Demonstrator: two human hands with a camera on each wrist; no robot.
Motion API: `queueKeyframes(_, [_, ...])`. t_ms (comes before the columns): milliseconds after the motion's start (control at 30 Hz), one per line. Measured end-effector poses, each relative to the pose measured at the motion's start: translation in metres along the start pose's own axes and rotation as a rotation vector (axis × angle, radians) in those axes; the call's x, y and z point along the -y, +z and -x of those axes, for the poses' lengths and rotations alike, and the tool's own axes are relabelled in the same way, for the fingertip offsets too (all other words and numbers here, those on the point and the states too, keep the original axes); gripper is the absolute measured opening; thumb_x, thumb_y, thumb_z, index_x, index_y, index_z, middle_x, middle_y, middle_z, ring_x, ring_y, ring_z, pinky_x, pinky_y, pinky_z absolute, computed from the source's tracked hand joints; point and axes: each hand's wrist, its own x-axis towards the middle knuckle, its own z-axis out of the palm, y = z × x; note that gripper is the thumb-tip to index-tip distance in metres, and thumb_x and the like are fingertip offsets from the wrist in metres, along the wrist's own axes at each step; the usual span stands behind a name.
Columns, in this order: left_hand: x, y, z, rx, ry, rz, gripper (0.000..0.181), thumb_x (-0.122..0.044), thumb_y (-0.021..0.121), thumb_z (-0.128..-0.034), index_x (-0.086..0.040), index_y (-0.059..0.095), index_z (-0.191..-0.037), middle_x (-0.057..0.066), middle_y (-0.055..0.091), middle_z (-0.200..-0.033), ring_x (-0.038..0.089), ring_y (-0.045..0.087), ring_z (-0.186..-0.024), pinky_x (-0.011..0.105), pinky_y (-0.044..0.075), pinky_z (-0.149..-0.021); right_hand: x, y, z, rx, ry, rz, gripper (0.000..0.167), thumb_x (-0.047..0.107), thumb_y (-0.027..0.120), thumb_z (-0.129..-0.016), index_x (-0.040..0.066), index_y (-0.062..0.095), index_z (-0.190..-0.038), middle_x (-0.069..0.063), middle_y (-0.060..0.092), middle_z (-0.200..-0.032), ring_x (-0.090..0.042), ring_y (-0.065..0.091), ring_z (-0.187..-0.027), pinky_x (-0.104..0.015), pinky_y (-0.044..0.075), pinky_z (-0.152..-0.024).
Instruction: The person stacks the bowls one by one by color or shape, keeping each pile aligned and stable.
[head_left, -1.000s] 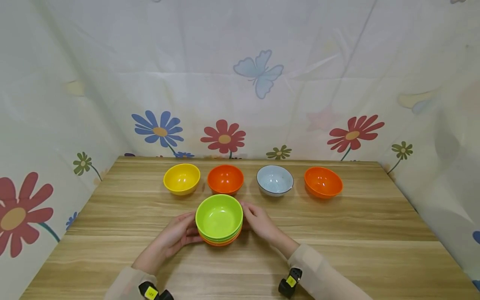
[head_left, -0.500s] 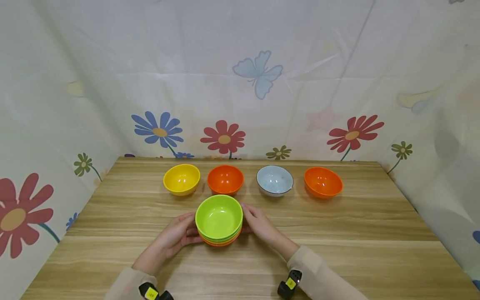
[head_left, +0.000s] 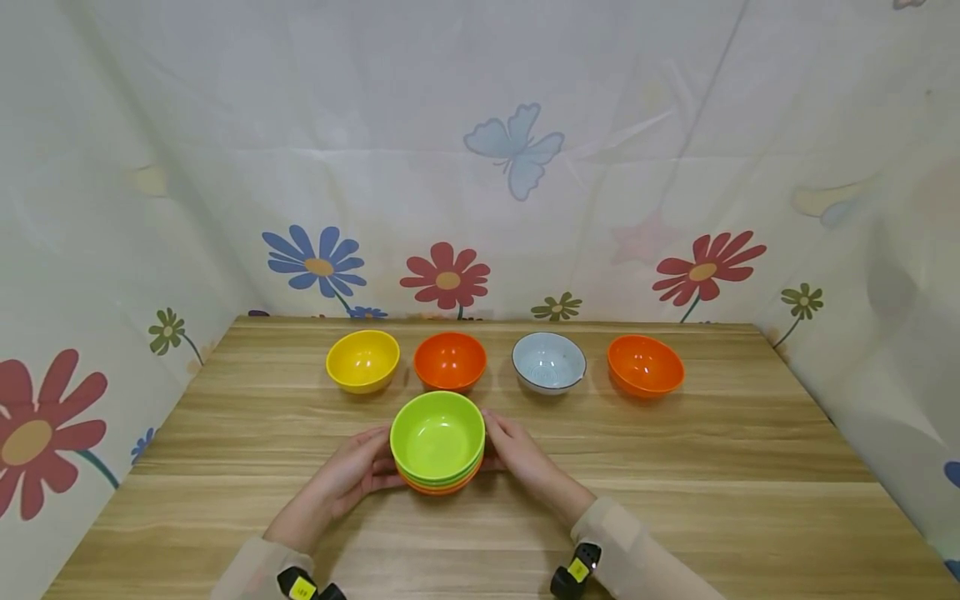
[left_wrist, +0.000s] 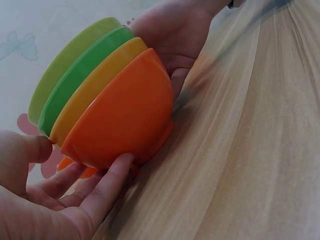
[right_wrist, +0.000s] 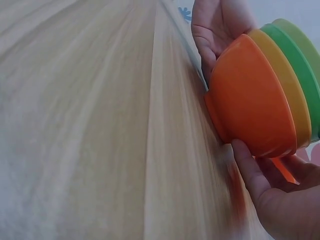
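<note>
Fingers (left_wrist: pixel 106 185) of left hand (head_left: pixel 351 467) and right hand (head_left: pixel 522 450) grip the bowl stack (head_left: pixel 438 442); uneven support could topple it.

A neat stack of four round, smooth, glossy bowls (head_left: pixel 439 467), nested mouth-up, is gripped between the left hand (head_left: pixel 348 471) and the right hand (head_left: pixel 528 454); a pale lime-green bowl (head_left: pixel 438 437) sits uppermost, its inside bare; beneath it come a deeper green bowl (left_wrist: pixel 75 75), an amber-yellow bowl (left_wrist: pixel 95 82) and, lowest, a bright orange bowl (left_wrist: pixel 122 110) with a raised foot; fingers reach under the orange one; whether its foot touches the wood-grain tabletop (head_left: pixel 750 483) cannot be told.
</note>
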Motion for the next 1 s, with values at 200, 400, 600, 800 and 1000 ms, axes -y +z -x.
queueKeyframes(200, [-0.0005, 0.0004, 0.0004, -0.014, -0.008, -0.008, 0.055, -0.036, 0.04, -0.098, 0.001, 0.034, -0.138, 0.008, 0.061, -0.116, 0.019, 0.061, -0.095, 0.041, 0.052, -0.085, 0.0013, 0.0012, 0.0001, -0.003, 0.011, -0.009, 0.051, 0.033, 0.03, -0.101, -0.005, 0.04, -0.134, -0.021, 0.054, -0.118, -0.018, 0.059, -0.09, -0.038, 0.054, -0.078])
queueKeyframes(400, [-0.0005, 0.0004, 0.0, -0.009, -0.004, -0.005, 0.055, -0.035, 0.04, -0.0983, 0.002, 0.034, -0.138, 0.008, 0.061, -0.114, 0.019, 0.061, -0.095, 0.041, 0.052, -0.084, 0.0016, 0.0015, 0.001, 0.002, 0.01, -0.003, 0.05, 0.033, 0.027, -0.102, -0.004, 0.041, -0.133, -0.02, 0.055, -0.116, -0.018, 0.059, -0.09, -0.038, 0.054, -0.078])
queueKeyframes(600, [-0.0012, 0.001, -0.0003, -0.003, -0.001, 0.002, 0.057, -0.038, 0.041, -0.0975, 0.003, 0.035, -0.137, 0.007, 0.062, -0.111, 0.018, 0.061, -0.094, 0.041, 0.052, -0.084, 0.0024, 0.0029, 0.0008, -0.009, 0.001, -0.013, 0.052, 0.033, 0.027, -0.102, -0.007, 0.042, -0.13, -0.021, 0.058, -0.111, -0.017, 0.06, -0.088, -0.038, 0.055, -0.078])
queueKeyframes(800, [-0.0009, -0.0004, -0.0006, 0.012, 0.002, 0.002, 0.056, -0.036, 0.042, -0.0975, 0.003, 0.035, -0.137, 0.006, 0.062, -0.112, 0.019, 0.061, -0.094, 0.042, 0.052, -0.084, 0.0023, 0.0035, 0.001, -0.012, 0.008, -0.005, 0.051, 0.033, 0.027, -0.102, -0.007, 0.042, -0.13, -0.02, 0.057, -0.111, -0.018, 0.06, -0.088, -0.038, 0.055, -0.078])
queueKeyframes(1000, [-0.0014, -0.0018, -0.0007, 0.001, 0.005, -0.003, 0.051, -0.032, 0.042, -0.0982, 0.003, 0.038, -0.135, 0.004, 0.064, -0.106, 0.018, 0.062, -0.093, 0.041, 0.052, -0.084, 0.002, 0.0038, 0.0009, -0.013, 0.008, 0.007, 0.052, 0.035, 0.028, -0.101, -0.006, 0.041, -0.131, -0.021, 0.056, -0.114, -0.019, 0.059, -0.09, -0.038, 0.055, -0.078])
